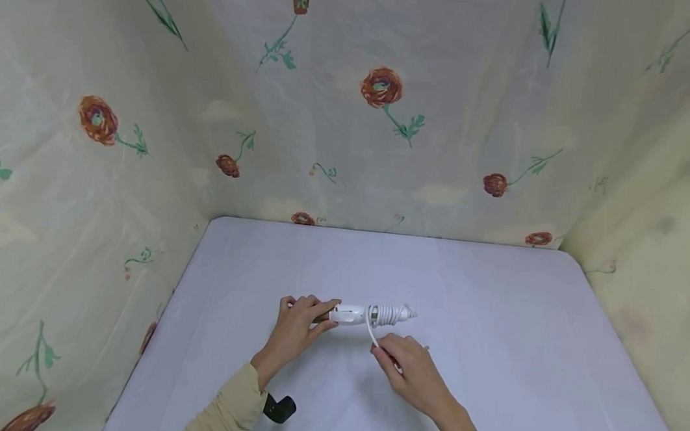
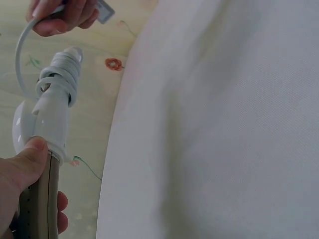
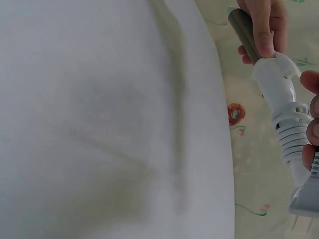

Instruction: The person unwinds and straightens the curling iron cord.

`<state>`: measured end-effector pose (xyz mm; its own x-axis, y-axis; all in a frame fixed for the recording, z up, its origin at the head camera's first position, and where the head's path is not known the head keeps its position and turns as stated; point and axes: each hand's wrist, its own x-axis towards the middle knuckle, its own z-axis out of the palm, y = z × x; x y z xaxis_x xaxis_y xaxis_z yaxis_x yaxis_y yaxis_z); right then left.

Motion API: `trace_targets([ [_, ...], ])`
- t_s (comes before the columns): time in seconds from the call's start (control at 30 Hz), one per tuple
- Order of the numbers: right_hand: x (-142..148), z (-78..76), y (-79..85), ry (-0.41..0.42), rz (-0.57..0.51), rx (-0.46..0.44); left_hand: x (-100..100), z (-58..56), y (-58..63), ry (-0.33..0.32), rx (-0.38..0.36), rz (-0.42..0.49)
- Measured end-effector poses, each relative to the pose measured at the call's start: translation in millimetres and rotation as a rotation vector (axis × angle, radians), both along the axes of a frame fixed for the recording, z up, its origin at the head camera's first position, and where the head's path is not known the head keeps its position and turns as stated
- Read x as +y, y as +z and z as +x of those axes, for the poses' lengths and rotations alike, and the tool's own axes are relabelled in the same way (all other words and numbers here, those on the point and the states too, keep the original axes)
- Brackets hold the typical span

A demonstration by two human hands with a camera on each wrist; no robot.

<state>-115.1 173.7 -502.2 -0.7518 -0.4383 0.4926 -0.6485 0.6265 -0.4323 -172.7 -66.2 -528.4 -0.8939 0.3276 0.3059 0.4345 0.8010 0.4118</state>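
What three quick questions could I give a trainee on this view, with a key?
1. Multiple choice: what does the left hand grip on the device? (a) the brown section; (b) the tapered tip.
2. True or false: the white cord hangs fully unwound.
3. Which hand is by the plug?

Key: 1. a. 2. False; several turns wrap around the device. 3. The right hand.

Screened-off booth I'm seeing, bldg type unclear. Flower-print sheeting [image 1: 444, 103] rises past tabletop [image 1: 493, 301] far edge, L & R too.
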Motion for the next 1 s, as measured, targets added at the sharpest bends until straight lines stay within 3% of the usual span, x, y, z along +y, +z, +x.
trace_targets([
  [0.17, -0.3, -2.0, 5.4, 0.015, 0.016, 0.029, -0.9, 4.1, -2.8, 0.004, 0.027, -0.014],
  [0.2, -0.2, -2.5, 7.2, 0.017, 0.021, 0.039, 0.0, 10.6, 11.9, -0.001, -0.024, 0.002],
  [0.43, 0.8, -8.8, 15.7, 0.015, 0.032, 0.099, 1.0, 11.5, 12.1, -0.008, -0.010, -0.014],
  [0.73, 1.3, -16.6, 23.9, 0.026, -0.041, 0.007, -1.0, 12.9, 9.4, -0.007, 0.000, -0.046],
  [1.0, 0.8, -22.0, 30.0, 0.054, -0.071, 0.037, 0.3, 12.9, 9.8, -0.011, -0.013, -0.049],
])
